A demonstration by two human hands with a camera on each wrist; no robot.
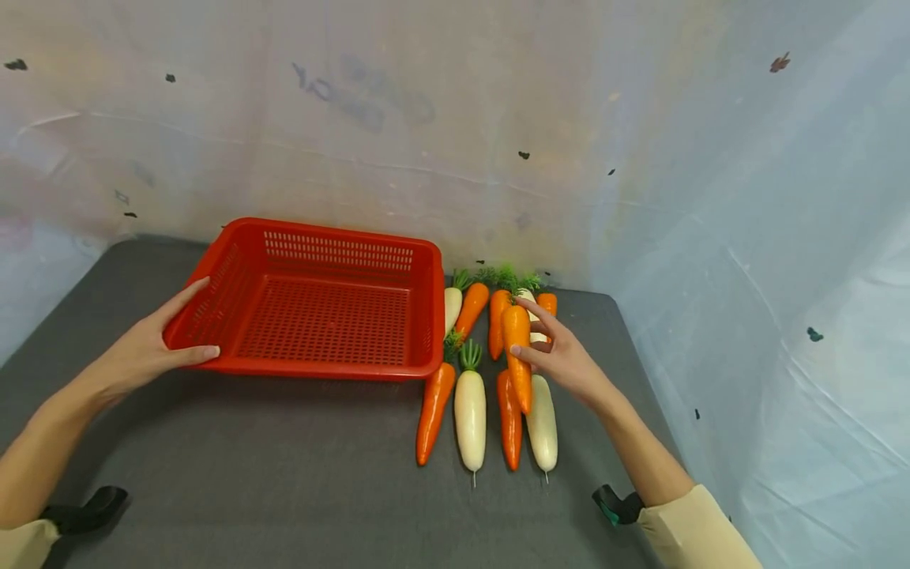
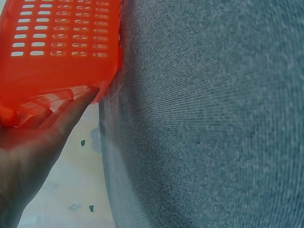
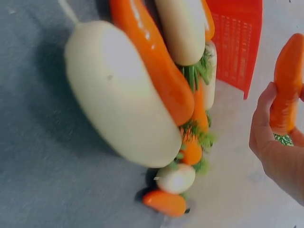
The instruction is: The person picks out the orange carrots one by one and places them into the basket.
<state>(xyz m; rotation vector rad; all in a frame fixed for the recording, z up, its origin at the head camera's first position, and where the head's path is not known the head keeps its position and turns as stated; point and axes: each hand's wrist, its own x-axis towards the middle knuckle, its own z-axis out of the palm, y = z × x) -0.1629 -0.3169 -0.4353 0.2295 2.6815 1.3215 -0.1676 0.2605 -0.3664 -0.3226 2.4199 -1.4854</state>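
Note:
My right hand [image 1: 563,357] pinches a carrot [image 1: 518,356] near its leafy end, tip pointing down, above the other vegetables. In the right wrist view that carrot [image 3: 288,80] is clear of the table, between thumb and fingers. My left hand [image 1: 152,348] grips the left end of a red plastic basket [image 1: 327,369], thumb at the front rim and fingers along the outer side. Inside, the perforated basket holds nothing. In the left wrist view the fingers lie under the basket's wall [image 2: 57,66]. Below the held carrot lie another carrot [image 1: 509,427] and a white radish [image 1: 543,427].
More vegetables lie right of the basket: a white radish [image 1: 470,419], a carrot [image 1: 435,415] and several others in a back row by the wall. Grey cloth [image 1: 284,474] covers the table. Pale sheeting [image 1: 455,118] hangs behind and on the right.

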